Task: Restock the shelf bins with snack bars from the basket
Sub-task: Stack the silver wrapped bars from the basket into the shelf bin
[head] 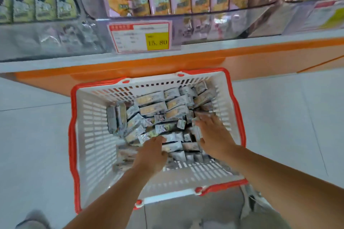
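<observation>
Both hands are reaching into the red-rimmed basket on the floor, the left hand curling onto the heaped snack bars, grip unclear, the right hand lying spread-fingered near its right wall.

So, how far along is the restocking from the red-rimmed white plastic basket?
Early. Done: nothing clearly shown. In hand: left hand and right hand reach among the silver-wrapped snack bars; none lifted. Left: the red-rimmed white plastic basket holds a big pile for the clear shelf bins.
</observation>
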A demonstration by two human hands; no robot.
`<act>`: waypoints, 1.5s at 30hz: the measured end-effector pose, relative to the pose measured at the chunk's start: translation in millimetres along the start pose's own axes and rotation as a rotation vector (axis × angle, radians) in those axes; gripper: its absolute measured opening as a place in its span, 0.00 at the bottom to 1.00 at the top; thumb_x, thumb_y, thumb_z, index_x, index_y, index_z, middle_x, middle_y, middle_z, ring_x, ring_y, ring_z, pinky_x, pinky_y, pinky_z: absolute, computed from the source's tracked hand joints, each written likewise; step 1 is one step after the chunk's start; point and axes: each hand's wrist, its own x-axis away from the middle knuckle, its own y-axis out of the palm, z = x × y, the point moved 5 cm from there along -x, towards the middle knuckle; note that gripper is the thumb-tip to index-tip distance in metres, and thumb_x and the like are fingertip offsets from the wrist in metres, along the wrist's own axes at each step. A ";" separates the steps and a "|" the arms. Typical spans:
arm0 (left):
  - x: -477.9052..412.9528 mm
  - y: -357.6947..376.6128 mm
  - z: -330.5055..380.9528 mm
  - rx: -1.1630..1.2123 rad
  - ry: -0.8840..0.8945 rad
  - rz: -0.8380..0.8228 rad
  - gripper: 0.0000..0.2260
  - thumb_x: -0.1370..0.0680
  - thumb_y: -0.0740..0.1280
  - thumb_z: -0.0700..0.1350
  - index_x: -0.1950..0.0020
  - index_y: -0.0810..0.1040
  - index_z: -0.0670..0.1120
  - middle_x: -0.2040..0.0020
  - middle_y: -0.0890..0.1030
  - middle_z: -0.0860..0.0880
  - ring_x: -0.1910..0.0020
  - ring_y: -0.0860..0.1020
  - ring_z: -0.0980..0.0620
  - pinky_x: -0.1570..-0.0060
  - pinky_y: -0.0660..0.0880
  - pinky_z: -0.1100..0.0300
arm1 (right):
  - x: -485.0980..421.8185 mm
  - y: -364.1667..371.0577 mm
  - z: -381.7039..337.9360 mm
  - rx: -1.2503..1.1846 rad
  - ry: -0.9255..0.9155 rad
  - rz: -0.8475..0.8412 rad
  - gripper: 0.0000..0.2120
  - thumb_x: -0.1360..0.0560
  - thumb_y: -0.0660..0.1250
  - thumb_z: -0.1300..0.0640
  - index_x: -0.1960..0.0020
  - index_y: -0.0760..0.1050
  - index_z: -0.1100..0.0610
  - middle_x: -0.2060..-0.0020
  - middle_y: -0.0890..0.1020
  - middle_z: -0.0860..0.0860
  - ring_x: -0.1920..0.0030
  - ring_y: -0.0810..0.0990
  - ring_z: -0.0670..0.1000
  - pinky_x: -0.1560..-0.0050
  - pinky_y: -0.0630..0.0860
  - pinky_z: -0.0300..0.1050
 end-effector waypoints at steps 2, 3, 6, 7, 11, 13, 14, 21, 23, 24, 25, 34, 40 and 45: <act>-15.0 4.1 6.1 0.068 -0.020 -0.001 0.23 0.19 0.59 0.44 0.23 0.61 0.48 0.25 0.64 0.47 0.28 0.65 0.46 0.31 0.64 0.54 | -10.7 -1.5 0.6 0.058 -0.012 0.082 0.30 0.23 0.64 0.57 0.25 0.57 0.56 0.27 0.61 0.54 0.28 0.58 0.57 0.28 0.62 0.51; -22.7 5.9 9.2 0.102 -0.029 -0.001 0.24 0.19 0.59 0.44 0.23 0.59 0.48 0.24 0.63 0.46 0.27 0.65 0.46 0.30 0.64 0.54 | -14.6 -1.8 1.5 0.083 -0.022 0.107 0.30 0.23 0.64 0.55 0.25 0.57 0.57 0.29 0.63 0.53 0.29 0.60 0.56 0.29 0.62 0.51; -41.8 11.0 19.9 0.221 -0.057 -0.002 0.25 0.18 0.59 0.45 0.22 0.57 0.48 0.23 0.61 0.47 0.27 0.65 0.45 0.30 0.63 0.54 | -20.6 3.9 6.5 0.185 -0.095 0.139 0.36 0.24 0.66 0.48 0.23 0.53 0.57 0.30 0.63 0.54 0.31 0.61 0.56 0.30 0.61 0.52; -46.1 12.8 24.5 0.255 -0.062 -0.005 0.25 0.18 0.59 0.45 0.21 0.57 0.49 0.22 0.61 0.48 0.27 0.65 0.46 0.31 0.64 0.55 | -20.8 6.9 7.8 0.223 -0.123 0.140 0.38 0.25 0.66 0.46 0.23 0.52 0.57 0.31 0.63 0.54 0.32 0.61 0.57 0.30 0.61 0.52; -53.6 25.3 38.7 0.349 -0.060 -0.037 0.25 0.17 0.57 0.44 0.21 0.54 0.53 0.23 0.61 0.50 0.55 0.75 0.61 0.64 0.68 0.72 | -22.4 13.9 9.8 0.284 -0.166 0.167 0.36 0.29 0.71 0.43 0.29 0.62 0.56 0.35 0.64 0.54 0.36 0.63 0.56 0.34 0.63 0.52; -53.6 28.8 39.5 0.399 -0.070 -0.030 0.24 0.17 0.57 0.43 0.22 0.56 0.53 0.24 0.64 0.49 0.66 0.65 0.66 0.70 0.63 0.72 | -22.7 13.4 8.2 0.254 -0.161 0.159 0.35 0.32 0.74 0.43 0.32 0.63 0.56 0.37 0.64 0.54 0.37 0.64 0.56 0.35 0.64 0.51; -52.1 29.2 38.5 0.410 -0.071 -0.026 0.24 0.17 0.57 0.42 0.22 0.57 0.53 0.24 0.64 0.49 0.66 0.65 0.66 0.69 0.62 0.73 | -21.8 13.1 6.9 0.223 -0.164 0.159 0.34 0.31 0.74 0.45 0.32 0.63 0.55 0.37 0.65 0.54 0.38 0.64 0.56 0.36 0.64 0.51; -29.3 7.9 22.9 0.511 -0.045 0.004 0.18 0.17 0.58 0.43 0.27 0.67 0.50 0.29 0.71 0.49 0.50 0.75 0.57 0.54 0.71 0.69 | -7.2 -21.3 -1.5 -0.635 -0.137 0.125 0.25 0.28 0.71 0.65 0.38 0.63 0.51 0.47 0.76 0.53 0.54 0.78 0.55 0.60 0.76 0.45; -16.2 -5.0 24.2 0.625 -0.018 -0.019 0.13 0.18 0.59 0.44 0.36 0.75 0.53 0.38 0.78 0.49 0.44 0.75 0.50 0.45 0.71 0.57 | -4.3 -36.0 -12.0 -0.868 -0.137 0.078 0.25 0.28 0.70 0.66 0.39 0.62 0.49 0.49 0.77 0.57 0.56 0.79 0.61 0.55 0.78 0.56; -7.9 -13.4 25.8 0.671 0.007 -0.019 0.09 0.20 0.61 0.46 0.45 0.77 0.57 0.47 0.80 0.51 0.48 0.76 0.50 0.48 0.71 0.55 | -2.0 -43.9 -19.1 -0.954 -0.141 0.064 0.25 0.28 0.70 0.67 0.40 0.62 0.48 0.48 0.77 0.58 0.55 0.80 0.61 0.53 0.78 0.58; 1.8 -24.2 27.8 0.689 0.039 -0.008 0.06 0.21 0.62 0.47 0.53 0.76 0.58 0.57 0.79 0.54 0.55 0.75 0.51 0.54 0.71 0.57 | 0.5 -51.5 -26.9 -1.021 -0.144 0.050 0.25 0.27 0.69 0.67 0.41 0.62 0.47 0.48 0.77 0.59 0.55 0.80 0.59 0.52 0.78 0.57; 118.8 -147.8 -2.3 0.440 0.150 0.325 0.12 0.29 0.74 0.45 0.51 0.75 0.56 0.62 0.79 0.57 0.62 0.77 0.58 0.63 0.68 0.69 | 42.5 -125.5 -116.7 -1.064 -0.238 -0.037 0.23 0.25 0.65 0.68 0.39 0.67 0.44 0.54 0.77 0.51 0.67 0.69 0.52 0.68 0.67 0.44; 180.1 -215.8 -33.6 0.429 0.201 0.586 0.14 0.32 0.72 0.47 0.47 0.78 0.54 0.57 0.81 0.58 0.60 0.78 0.59 0.60 0.71 0.69 | 86.6 -194.7 -183.9 -0.994 -0.427 0.086 0.11 0.23 0.68 0.63 0.46 0.68 0.54 0.61 0.74 0.54 0.68 0.69 0.50 0.67 0.66 0.42; 215.3 -256.1 -54.8 0.812 0.184 0.730 0.21 0.28 0.75 0.38 0.39 0.73 0.49 0.49 0.79 0.51 0.57 0.79 0.53 0.61 0.75 0.64 | 109.4 -232.0 -216.1 -0.951 -0.485 0.254 0.14 0.27 0.73 0.58 0.55 0.66 0.56 0.61 0.76 0.57 0.63 0.75 0.59 0.63 0.71 0.53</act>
